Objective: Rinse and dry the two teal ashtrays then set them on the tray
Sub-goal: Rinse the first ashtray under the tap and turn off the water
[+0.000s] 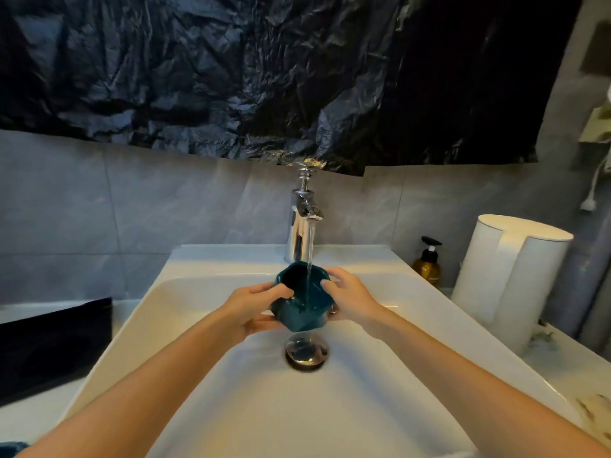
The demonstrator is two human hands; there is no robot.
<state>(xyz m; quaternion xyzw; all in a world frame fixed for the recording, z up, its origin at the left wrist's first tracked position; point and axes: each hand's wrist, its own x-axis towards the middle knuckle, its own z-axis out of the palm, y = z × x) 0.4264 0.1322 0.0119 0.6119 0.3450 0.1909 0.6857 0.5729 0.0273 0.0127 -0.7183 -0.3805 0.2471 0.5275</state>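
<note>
One teal ashtray is held over the sink, just above the drain stopper, and is tilted with its opening toward the faucet. Its left side is gripped by the left hand, thumb curled over the rim. Its right side is gripped by the right hand, fingers hooked over the rim. A thin water stream is received inside it. An amber pump bottle and a white canister are noted at right, and a black flat object at left.
</note>
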